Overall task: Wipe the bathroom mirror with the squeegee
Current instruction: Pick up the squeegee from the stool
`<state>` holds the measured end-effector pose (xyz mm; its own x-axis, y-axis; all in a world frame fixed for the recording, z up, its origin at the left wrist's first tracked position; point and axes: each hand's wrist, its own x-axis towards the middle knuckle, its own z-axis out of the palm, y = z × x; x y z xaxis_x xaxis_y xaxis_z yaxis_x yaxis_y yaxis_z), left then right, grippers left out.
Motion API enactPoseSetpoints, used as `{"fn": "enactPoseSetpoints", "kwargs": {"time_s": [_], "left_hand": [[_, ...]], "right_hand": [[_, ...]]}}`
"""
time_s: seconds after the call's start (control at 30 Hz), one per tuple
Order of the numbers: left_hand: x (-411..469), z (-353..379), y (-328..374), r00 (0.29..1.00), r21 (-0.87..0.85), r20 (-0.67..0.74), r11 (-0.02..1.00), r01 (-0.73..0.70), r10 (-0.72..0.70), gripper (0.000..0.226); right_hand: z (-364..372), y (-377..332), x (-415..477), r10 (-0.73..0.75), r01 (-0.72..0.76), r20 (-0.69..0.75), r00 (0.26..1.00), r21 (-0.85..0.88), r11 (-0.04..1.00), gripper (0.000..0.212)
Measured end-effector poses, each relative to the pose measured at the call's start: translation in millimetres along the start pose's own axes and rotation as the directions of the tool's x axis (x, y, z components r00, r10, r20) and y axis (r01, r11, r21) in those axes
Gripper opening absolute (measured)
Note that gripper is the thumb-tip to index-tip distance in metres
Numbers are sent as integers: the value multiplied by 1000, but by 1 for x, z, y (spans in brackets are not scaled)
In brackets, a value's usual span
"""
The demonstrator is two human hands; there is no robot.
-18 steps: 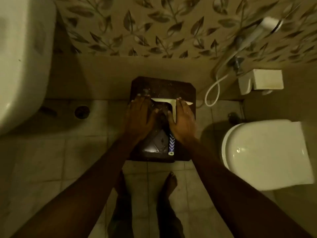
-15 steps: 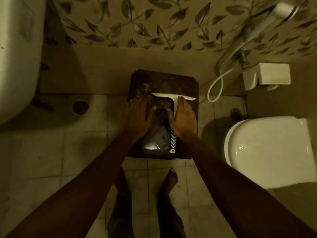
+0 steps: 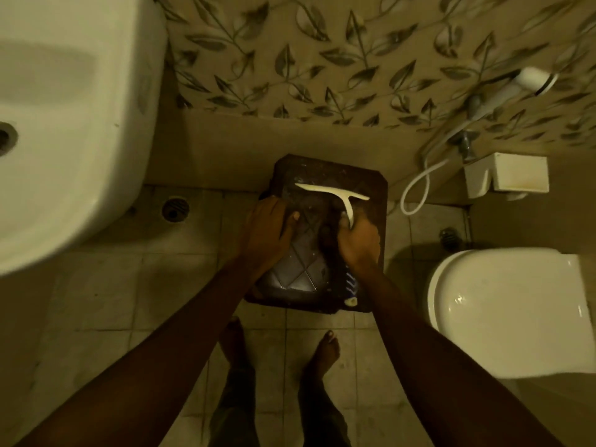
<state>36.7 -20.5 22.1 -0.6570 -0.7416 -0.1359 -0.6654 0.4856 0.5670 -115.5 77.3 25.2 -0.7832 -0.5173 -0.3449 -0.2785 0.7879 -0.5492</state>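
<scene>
Head camera, looking steeply down in a dim bathroom. A person stands barefoot on a tiled floor (image 3: 103, 295), both arms reaching forward to a dark stool (image 3: 371, 188) set against the wall. Its top surface carries the task's tool, a white T-shaped squeegee (image 3: 335, 191), blade toward the wall and stem pointing back to the person.

The right hand (image 3: 358, 240) is on the squeegee's stem, with its fingers (image 3: 346, 222) curled round the lower end; the blade and upper stem show clear of the hand. A handle end with a blue zigzag pattern (image 3: 351, 285) pokes out below the wrist (probably the same tool's grip, though the hand hides the join). The left hand (image 3: 267, 227) lies flat on the stool's left side, fingers loosely spread and holding nothing, seemingly steadying it.

A white washbasin (image 3: 64, 140) fills the left edge and a closed toilet (image 3: 509, 311) sits at right, with a hand sprayer (image 3: 529, 80) on the leaf-patterned wall (image 3: 322, 53). No mirror is in view.

The step in hand appears to be picking up the squeegee; wiping has not begun. The next move likely calls for lifting the tool off the stool, then turning toward the mirror, presumably above the basin.
</scene>
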Motion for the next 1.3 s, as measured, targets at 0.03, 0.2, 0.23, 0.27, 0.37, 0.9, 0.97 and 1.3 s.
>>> {"fn": "enactPoseSetpoints", "kwargs": {"time_s": [0.03, 0.2, 0.23, 0.27, 0.37, 0.9, 0.97, 1.3], "left_hand": [[-1, -14, 4, 1000, -17, -7, 1000, -4, 4, 52], [-16, -105, 24, 984, -43, -132, 991, -130, 123, 45], [-21, -126, 29, 977, -49, -174, 990, -133, 123, 38], [-27, -146, 32, 968, -61, -217, 988, -142, 125, 31], [-42, -192, 34, 927, -57, -325, 975, -216, 187, 26], [-49, -365, 9, 734, 36, -643, 966, -255, 218, 24], [-45, -389, 7, 713, 51, -669, 970, -239, 211, 26], [-28, -535, -5, 532, 274, -762, 928, -254, 371, 24]], "right_hand": [[-9, -13, -8, 5, -4, -15, 1000, 80, 997, 36], [-59, -83, -53, 107, -73, -65, 992, 400, 914, 29], [-67, -98, -63, 144, -101, -55, 988, 477, 873, 28], [-75, -114, -74, 164, -113, -45, 985, 549, 828, 30], [-92, -155, -107, 99, -76, 9, 995, 707, 703, 33], [-153, -334, -184, -419, 157, 39, 907, 892, 423, 20], [-155, -353, -190, -482, 236, 17, 876, 857, 459, 21], [-159, -473, -208, -595, 342, -96, 798, 885, 316, 20]]}}
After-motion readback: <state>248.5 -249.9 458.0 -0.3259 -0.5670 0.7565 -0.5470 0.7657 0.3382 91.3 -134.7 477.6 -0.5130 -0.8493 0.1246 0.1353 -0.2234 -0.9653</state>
